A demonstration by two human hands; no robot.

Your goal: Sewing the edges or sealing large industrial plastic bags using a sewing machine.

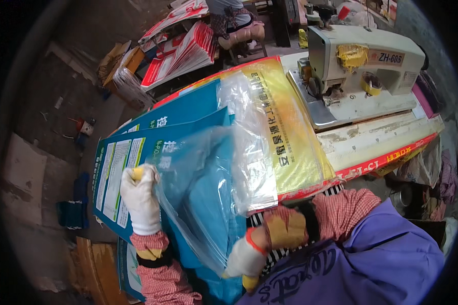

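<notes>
A clear plastic liner bag [191, 175], partly smeared by motion, stretches between my two hands over a teal printed sack [213, 185]. My left hand [140, 198], in a white glove with yellow at the fingers, is closed on the liner's left edge, above the sack's printed panel. Low and near my body, my right hand [245, 260], gloved alike, pinches the liner's lower end. Another teal sack [188, 104] lies beneath at the back. To the right of the held liner lies a stack of clear plastic liners [252, 147].
A white sewing machine [366, 66] stands on the worn table [361, 137] at the right. Yellow sacking [290, 127] covers the table's middle. Red-and-white sacks [183, 53] are piled at the back left. Another person [231, 15] sits beyond. Wooden boards [96, 269] stand at the lower left.
</notes>
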